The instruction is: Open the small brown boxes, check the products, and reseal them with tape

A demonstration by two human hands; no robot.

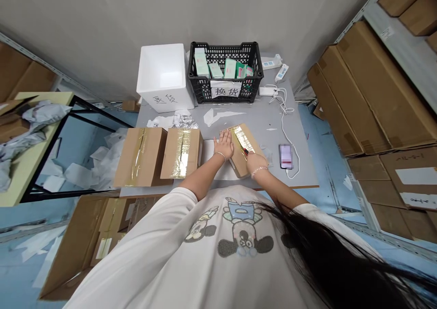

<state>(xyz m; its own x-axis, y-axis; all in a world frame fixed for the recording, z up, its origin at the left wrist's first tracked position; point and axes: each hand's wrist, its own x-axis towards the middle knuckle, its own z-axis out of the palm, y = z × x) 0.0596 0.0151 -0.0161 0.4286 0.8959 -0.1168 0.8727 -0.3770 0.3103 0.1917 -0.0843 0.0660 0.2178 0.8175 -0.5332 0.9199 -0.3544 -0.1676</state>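
A taped cardboard box (241,165) lies at an angle on the grey table in front of me. My left hand (224,145) rests flat on its left side, fingers spread. My right hand (256,161) is closed around a small red and black tool (246,152), likely a cutter, whose tip is at the shiny tape (243,138) on the box top. Left of my left hand stand two more taped boxes, a smaller one (180,153) and a larger one (138,156).
Behind are a white foam box (164,88) and a black crate (225,54) with small cartons. A phone (286,156) with a white cable lies right, near power strips (268,91). Large cartons (385,86) fill the right-hand shelves; an open carton (71,240) stands lower left.
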